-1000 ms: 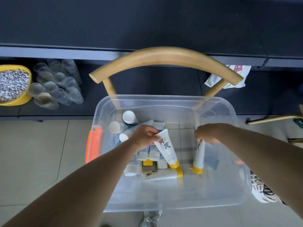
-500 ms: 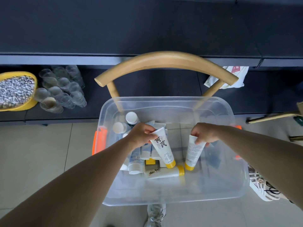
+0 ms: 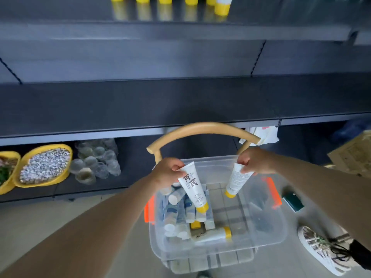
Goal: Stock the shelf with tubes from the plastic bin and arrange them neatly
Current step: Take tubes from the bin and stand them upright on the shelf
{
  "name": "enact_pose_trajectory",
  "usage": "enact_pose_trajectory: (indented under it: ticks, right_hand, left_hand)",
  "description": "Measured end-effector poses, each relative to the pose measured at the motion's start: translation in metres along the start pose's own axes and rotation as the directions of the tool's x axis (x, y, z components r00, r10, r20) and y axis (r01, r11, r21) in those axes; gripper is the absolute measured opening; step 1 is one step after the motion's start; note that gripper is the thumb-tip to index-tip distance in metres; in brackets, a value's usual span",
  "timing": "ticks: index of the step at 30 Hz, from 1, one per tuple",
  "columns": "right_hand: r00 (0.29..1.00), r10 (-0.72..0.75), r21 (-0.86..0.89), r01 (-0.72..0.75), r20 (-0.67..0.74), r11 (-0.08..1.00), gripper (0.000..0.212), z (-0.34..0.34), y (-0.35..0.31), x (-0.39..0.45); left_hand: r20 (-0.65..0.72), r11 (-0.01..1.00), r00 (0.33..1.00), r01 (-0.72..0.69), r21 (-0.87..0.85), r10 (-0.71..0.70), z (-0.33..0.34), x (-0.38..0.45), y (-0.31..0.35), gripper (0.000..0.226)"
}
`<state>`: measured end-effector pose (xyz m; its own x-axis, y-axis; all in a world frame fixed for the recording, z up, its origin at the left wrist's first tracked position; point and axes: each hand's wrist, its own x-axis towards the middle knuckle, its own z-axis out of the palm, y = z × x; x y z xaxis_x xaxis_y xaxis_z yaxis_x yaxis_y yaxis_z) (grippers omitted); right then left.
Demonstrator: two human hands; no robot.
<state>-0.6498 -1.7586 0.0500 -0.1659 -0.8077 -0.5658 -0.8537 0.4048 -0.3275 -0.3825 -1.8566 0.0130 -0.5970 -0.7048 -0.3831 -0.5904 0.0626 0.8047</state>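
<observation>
Two tubes held; shelf tubes [image 3: 221, 6] cut off, frame blurred.

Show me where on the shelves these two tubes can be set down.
Bare room: the wide dark shelf above the chair back, and the top shelf right of the yellow-capped tubes. Crowded: the bottom shelf's left end, with yellow trays and clear cups.

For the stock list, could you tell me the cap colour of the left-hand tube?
Yellow cap, head view.
</observation>
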Motion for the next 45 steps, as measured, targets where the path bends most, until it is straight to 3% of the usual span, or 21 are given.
enact_pose_trajectory:
  ticks: [8,18,24,26,28,32,45]
  right_hand:
    - [0.977,-0.101,-0.216,0.06,-0.185,0.975,0.012,-0.13,-0.108,-0.12]
    - [0.853,-0.287,-0.251,0.191,-0.436,0.949,0.013,-0.276,-0.217,-0.185]
    - [0.815,-0.329,-0.209,0.259,-0.478,0.943,0.036,-0.339,-0.253,-0.151]
    - [0.803,-0.353,-0.262,0.252,-0.48,0.931,0.031,-0.359,-0.259,-0.128]
    - [0.792,-0.38,-0.325,0.243,-0.478,0.914,0.011,-0.377,-0.262,-0.099]
    - [0.774,-0.404,-0.374,0.233,-0.487,0.898,0.021,-0.403,-0.267,-0.051]
    - [0.831,-0.359,-0.455,0.147,-0.425,0.878,0.02,-0.423,-0.27,0.039]
  left_hand:
    - [-0.122,0.973,0.977,-0.156,0.17,0.177,-0.126,-0.085,0.119,0.004]
    - [-0.396,0.939,0.872,-0.176,0.297,0.288,-0.262,-0.123,0.23,0.014]
    - [-0.475,0.933,0.824,-0.168,0.317,0.31,-0.325,-0.088,0.275,0.018]
    - [-0.497,0.93,0.807,-0.165,0.327,0.318,-0.344,-0.069,0.286,0.018]
    - [-0.524,0.931,0.791,-0.152,0.332,0.316,-0.36,-0.046,0.292,0.016]
    - [-0.552,0.92,0.771,-0.108,0.378,0.318,-0.382,-0.001,0.295,0.016]
    - [-0.523,0.904,0.809,-0.023,0.426,0.267,-0.408,0.075,0.284,0.02]
